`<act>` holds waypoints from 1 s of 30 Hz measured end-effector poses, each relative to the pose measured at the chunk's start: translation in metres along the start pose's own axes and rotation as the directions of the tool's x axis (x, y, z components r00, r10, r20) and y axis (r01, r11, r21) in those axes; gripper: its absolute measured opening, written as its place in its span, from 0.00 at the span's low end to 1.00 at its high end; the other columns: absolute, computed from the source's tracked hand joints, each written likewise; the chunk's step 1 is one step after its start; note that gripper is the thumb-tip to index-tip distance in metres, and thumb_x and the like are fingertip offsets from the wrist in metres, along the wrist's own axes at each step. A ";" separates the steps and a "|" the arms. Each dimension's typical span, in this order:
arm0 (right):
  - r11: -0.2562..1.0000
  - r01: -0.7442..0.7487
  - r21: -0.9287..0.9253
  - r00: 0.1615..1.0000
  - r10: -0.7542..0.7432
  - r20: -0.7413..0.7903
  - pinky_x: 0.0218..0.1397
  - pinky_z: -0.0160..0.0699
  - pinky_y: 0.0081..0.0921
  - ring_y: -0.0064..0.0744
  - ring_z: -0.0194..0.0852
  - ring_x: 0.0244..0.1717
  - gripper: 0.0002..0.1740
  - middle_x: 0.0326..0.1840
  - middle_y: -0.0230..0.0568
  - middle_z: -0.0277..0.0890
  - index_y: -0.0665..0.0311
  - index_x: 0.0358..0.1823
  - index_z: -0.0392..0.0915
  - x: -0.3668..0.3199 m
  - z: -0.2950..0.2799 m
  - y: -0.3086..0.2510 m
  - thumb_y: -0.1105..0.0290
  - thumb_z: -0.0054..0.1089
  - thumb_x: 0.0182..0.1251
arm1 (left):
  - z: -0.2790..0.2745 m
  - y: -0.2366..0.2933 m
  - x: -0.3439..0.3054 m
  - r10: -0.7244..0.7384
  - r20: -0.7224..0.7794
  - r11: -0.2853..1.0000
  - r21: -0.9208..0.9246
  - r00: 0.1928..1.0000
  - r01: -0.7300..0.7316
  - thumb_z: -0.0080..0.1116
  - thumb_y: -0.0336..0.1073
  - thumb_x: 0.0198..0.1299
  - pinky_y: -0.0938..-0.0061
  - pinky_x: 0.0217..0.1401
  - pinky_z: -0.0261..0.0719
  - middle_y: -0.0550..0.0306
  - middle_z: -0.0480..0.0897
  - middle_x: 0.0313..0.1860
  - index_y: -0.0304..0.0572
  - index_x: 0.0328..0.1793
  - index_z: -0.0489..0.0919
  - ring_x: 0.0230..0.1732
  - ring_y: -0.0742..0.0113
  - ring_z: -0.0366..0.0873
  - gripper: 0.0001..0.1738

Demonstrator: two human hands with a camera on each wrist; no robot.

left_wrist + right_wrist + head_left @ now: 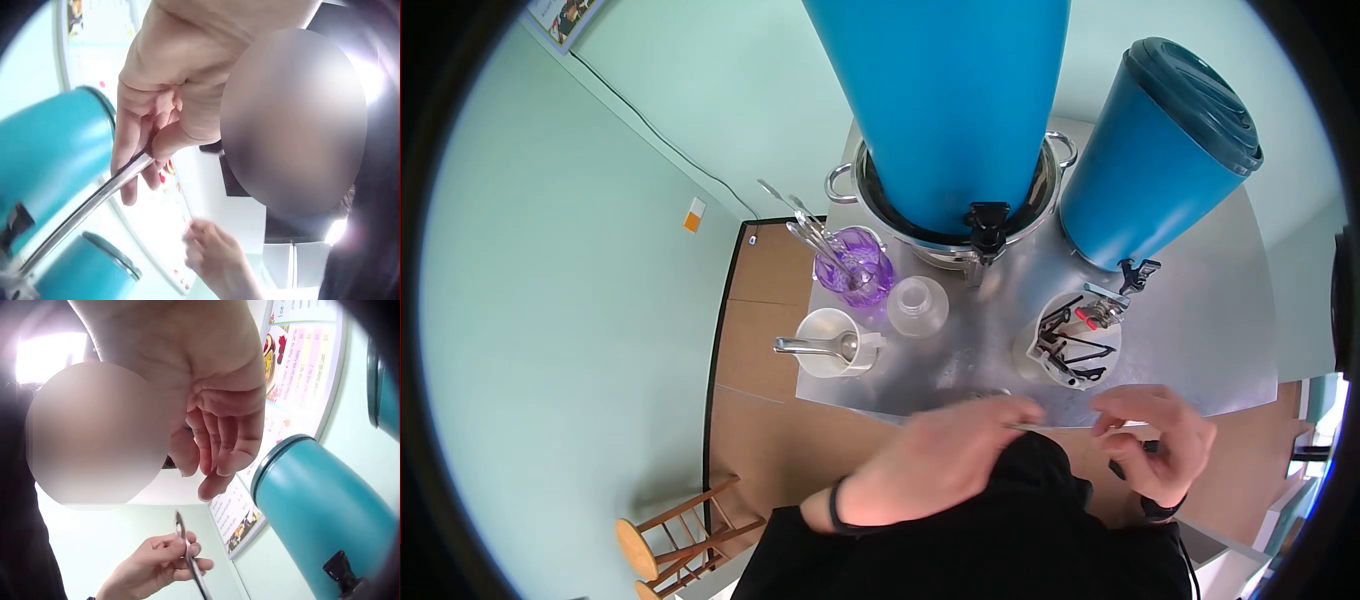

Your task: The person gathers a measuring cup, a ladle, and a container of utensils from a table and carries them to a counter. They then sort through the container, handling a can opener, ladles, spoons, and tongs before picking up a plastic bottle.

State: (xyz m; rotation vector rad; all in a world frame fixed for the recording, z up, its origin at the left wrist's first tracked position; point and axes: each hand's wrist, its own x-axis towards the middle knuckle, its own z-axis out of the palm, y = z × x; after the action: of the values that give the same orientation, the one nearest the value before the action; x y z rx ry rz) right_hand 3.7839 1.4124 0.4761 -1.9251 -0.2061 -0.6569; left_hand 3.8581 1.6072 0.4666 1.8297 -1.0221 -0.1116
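My left hand (945,450) pinches a long, slim metal utensil (94,209) between thumb and fingers. In the right wrist view, the utensil's hooked end (180,520) sticks up past those fingers. Its far end is blurred at the lower left of the left wrist view. Just to the right, my right hand (1155,440) hovers in front of the table's edge with loosely bent fingers and nothing in them. Beyond it is a white tub (1030,355) of black clips or tools and a metal piece.
A tall blue drink dispenser (960,110) stands in a steel pot (930,250) on the steel table (1200,330); another blue dispenser (1150,160) is at right. Leftward are a purple pitcher (870,285) with metal utensils, a translucent bottle (918,312) and a white jug (825,365) holding a scoop.
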 end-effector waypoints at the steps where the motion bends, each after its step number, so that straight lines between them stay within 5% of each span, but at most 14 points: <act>1: 1.000 0.015 -0.024 1.000 -0.015 -0.019 0.25 0.75 0.20 0.30 0.77 0.22 0.08 0.28 0.45 0.80 0.71 0.33 0.77 -0.001 -0.007 0.001 0.79 0.65 0.51 | -0.020 0.003 -0.003 -0.049 -0.113 0.999 0.014 0.992 0.051 0.53 0.22 0.58 0.71 0.37 0.80 0.48 0.82 0.43 0.36 0.30 0.70 0.41 0.58 0.83 0.05; 2: 0.998 0.030 -0.049 0.999 -0.032 -0.037 0.25 0.74 0.19 0.29 0.77 0.22 0.07 0.28 0.45 0.80 0.71 0.33 0.77 -0.003 -0.013 0.004 0.80 0.64 0.51 | -0.042 0.009 -0.007 -0.123 -0.251 0.991 0.025 0.960 0.134 0.50 0.25 0.63 0.60 0.45 0.82 0.46 0.82 0.34 0.28 0.36 0.71 0.39 0.50 0.83 0.05; 3: 0.995 0.036 -0.093 0.998 -0.042 -0.055 0.25 0.74 0.18 0.28 0.76 0.21 0.06 0.26 0.44 0.80 0.71 0.32 0.77 -0.007 -0.017 0.008 0.81 0.61 0.52 | -0.056 0.008 -0.001 -0.085 -0.477 0.990 0.060 0.875 0.129 0.49 0.26 0.64 0.62 0.45 0.82 0.46 0.81 0.31 0.29 0.34 0.72 0.38 0.52 0.84 0.07; 5: 0.996 -0.020 -0.081 0.998 0.015 -0.058 0.26 0.73 0.18 0.27 0.76 0.21 0.05 0.25 0.43 0.79 0.71 0.32 0.76 -0.014 -0.023 0.015 0.81 0.60 0.53 | -0.087 0.002 0.013 -0.133 -0.663 0.979 0.027 0.737 0.201 0.47 0.28 0.67 0.65 0.47 0.81 0.48 0.80 0.34 0.28 0.37 0.73 0.40 0.52 0.83 0.08; 9: 0.973 -0.191 -0.132 0.982 0.188 -0.030 0.28 0.73 0.18 0.26 0.76 0.21 0.03 0.24 0.40 0.78 0.70 0.31 0.76 -0.028 -0.030 0.023 0.81 0.59 0.55 | -0.144 -0.079 0.034 -0.165 -0.580 0.970 0.051 0.798 0.238 0.49 0.27 0.66 0.72 0.52 0.78 0.49 0.83 0.41 0.26 0.47 0.76 0.46 0.62 0.82 0.10; 18: 0.887 -0.415 -0.203 0.909 0.396 -0.129 0.30 0.73 0.19 0.25 0.75 0.22 0.03 0.27 0.41 0.78 0.72 0.33 0.75 -0.052 -0.044 0.037 0.78 0.56 0.62 | -0.157 -0.221 0.038 -0.267 -0.418 0.940 0.087 0.868 0.331 0.54 0.22 0.60 0.80 0.45 0.77 0.55 0.85 0.36 0.30 0.43 0.80 0.40 0.76 0.81 0.07; 23: 0.869 -0.455 -0.196 0.889 0.428 -0.162 0.31 0.72 0.18 0.24 0.74 0.21 0.04 0.26 0.40 0.77 0.72 0.34 0.75 -0.063 -0.045 0.044 0.77 0.55 0.64 | -0.156 -0.239 0.034 -0.404 -0.362 0.848 0.195 0.840 0.493 0.56 0.24 0.59 0.80 0.45 0.77 0.56 0.85 0.35 0.30 0.42 0.80 0.39 0.74 0.81 0.06; 30: 0.853 -0.481 -0.204 0.874 0.447 -0.190 0.31 0.72 0.18 0.23 0.74 0.21 0.04 0.26 0.40 0.77 0.73 0.34 0.75 -0.066 -0.046 0.047 0.78 0.55 0.64 | -0.183 -0.244 0.025 -0.257 -0.566 0.652 0.497 0.783 0.572 0.58 0.25 0.55 0.74 0.47 0.79 0.48 0.85 0.38 0.32 0.45 0.80 0.41 0.67 0.83 0.11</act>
State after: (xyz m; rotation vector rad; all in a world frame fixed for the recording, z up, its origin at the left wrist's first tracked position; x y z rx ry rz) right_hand 3.7324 1.3607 0.4185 -2.0501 0.4421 -0.4951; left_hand 4.1083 1.7572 0.3734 2.5576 -0.2559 0.4349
